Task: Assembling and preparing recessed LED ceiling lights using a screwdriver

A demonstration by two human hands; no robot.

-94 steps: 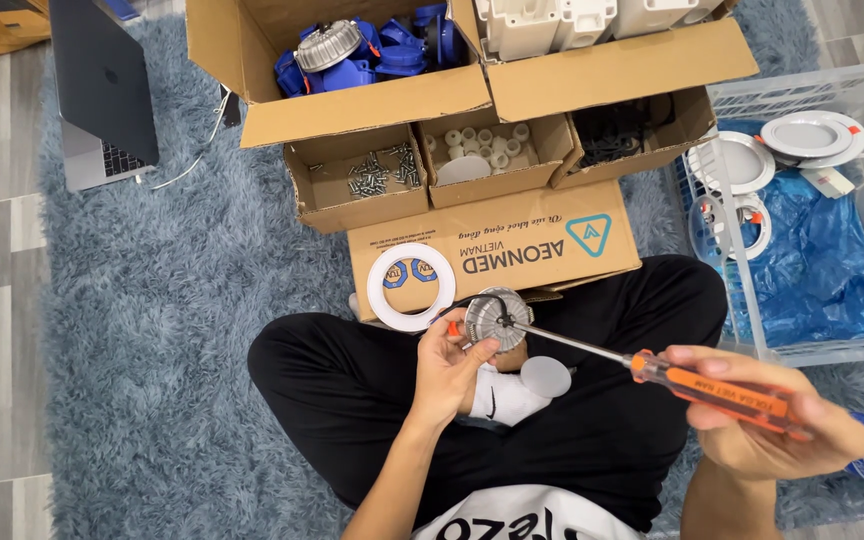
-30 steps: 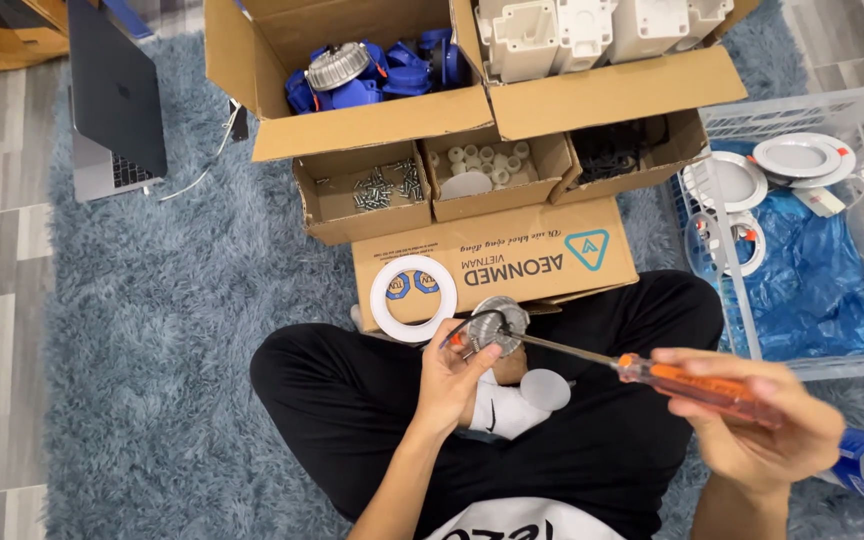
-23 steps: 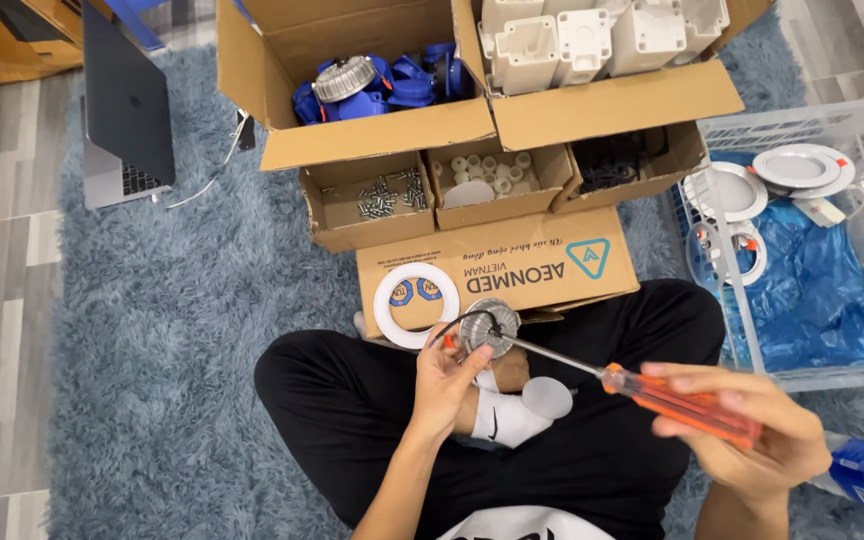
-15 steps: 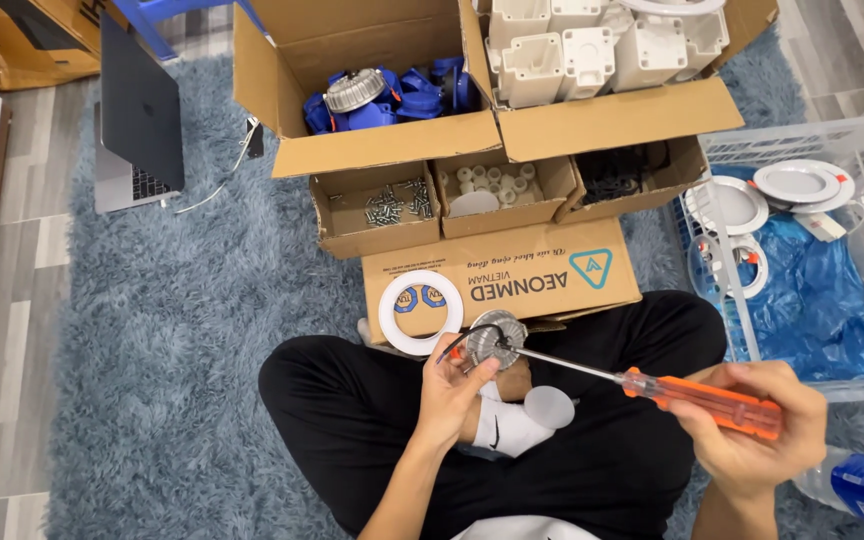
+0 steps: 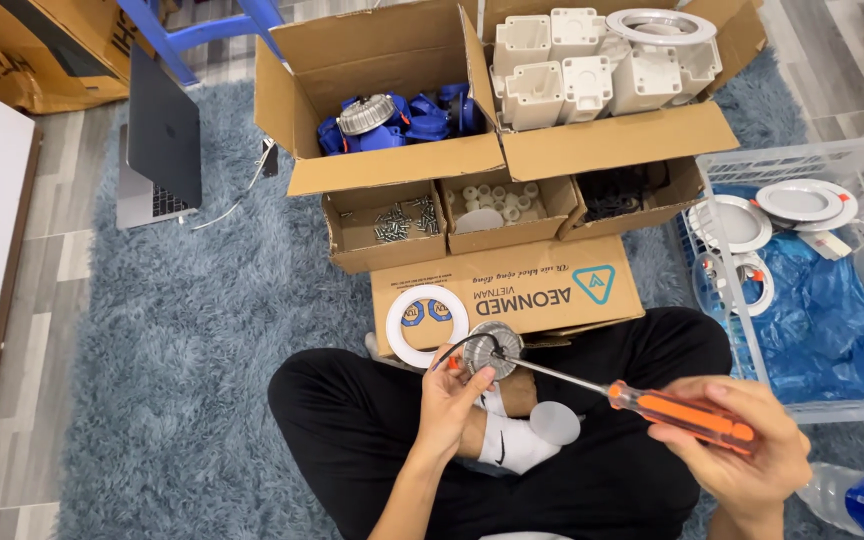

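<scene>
While the person sits cross-legged on a blue shag rug (image 5: 182, 330), the left hand (image 5: 452, 395) pinches a small round metal part (image 5: 492, 350) between thumb and fingertips, holding it up over the lap just in front of a flat cardboard box (image 5: 512, 290). A dark wire loops off the part toward the thumb. The right hand (image 5: 737, 450) is wrapped closed around the orange handle of a screwdriver (image 5: 652, 400), whose long thin shaft runs up and left so that its tip meets the face of the metal part.

A white ring (image 5: 427, 325) lies on the flat box just beside the part, and a translucent round disc (image 5: 555, 422) rests on the lap below the shaft. Beyond the flat box stand small open boxes, one with screws (image 5: 397, 220) and one with white caps (image 5: 497, 200); larger boxes behind hold blue parts (image 5: 402, 115) and white housings (image 5: 592, 65). A clear crate (image 5: 802, 290) with white round fixtures sits to the right.

The risk appears to lie in the grip: the part is held free in the air by fingertips alone, so a push along the long shaft could tip it or make the tip skid off toward the fingers (image 5: 457, 360). A loosened screw could drop into the deep pile and be hard to find, and the wire could catch under the blade.
</scene>
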